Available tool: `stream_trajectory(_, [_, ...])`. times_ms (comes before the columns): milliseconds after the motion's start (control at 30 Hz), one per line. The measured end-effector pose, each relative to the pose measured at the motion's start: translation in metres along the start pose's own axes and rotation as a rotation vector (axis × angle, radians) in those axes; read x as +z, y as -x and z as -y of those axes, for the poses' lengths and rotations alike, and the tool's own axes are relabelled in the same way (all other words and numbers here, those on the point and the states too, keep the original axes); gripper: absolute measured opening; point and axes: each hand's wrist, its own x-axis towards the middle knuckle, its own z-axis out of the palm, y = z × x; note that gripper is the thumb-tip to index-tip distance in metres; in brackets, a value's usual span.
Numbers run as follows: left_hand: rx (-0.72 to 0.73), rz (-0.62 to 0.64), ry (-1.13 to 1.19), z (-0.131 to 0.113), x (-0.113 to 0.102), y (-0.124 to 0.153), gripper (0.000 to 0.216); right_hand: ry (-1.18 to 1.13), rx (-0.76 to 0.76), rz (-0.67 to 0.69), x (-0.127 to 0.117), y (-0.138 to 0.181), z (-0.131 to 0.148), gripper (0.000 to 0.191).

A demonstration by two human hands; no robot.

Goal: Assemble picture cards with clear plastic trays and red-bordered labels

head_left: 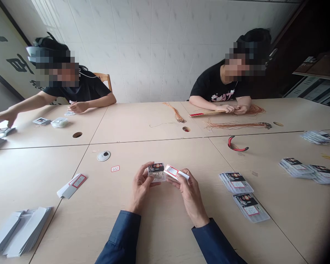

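My left hand [141, 185] pinches a small clear packet with a black printed header [156, 172], held upright just above the table. My right hand [187, 187] grips a white strip of red-bordered labels [175, 172], its end close beside the packet. Both hands are closed on what they hold, and blue sleeves cover both forearms. One loose red-bordered label [115, 168] lies on the table to the left of my hands.
Stacks of finished packets [236, 182] [250, 207] lie to my right, with more [309, 169] farther right. White label strips [72, 185] and a pile of white sheets [19, 231] lie to the left. Two people sit opposite; orange cords [236, 125] and a red tool [236, 145] lie near the right one.
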Motion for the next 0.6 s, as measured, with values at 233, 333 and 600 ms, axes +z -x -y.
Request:
stream_trajectory(233, [0.072,0.040,-0.179,0.0058,0.0029,0.0009,0.017,0.147,-0.030,0.040,0.0000,0.0028,-0.0013,0.024])
stream_trajectory(333, [0.096,0.029,-0.201,0.0043,0.0043,0.0027,0.017,0.155,-0.039,0.055,0.0016,0.0039,-0.0007,0.025])
stream_trajectory(600, [0.122,0.040,-0.157,0.0030,0.0045,0.0031,0.022,0.170,-0.016,0.065,0.0055,0.0045,0.0047,0.028])
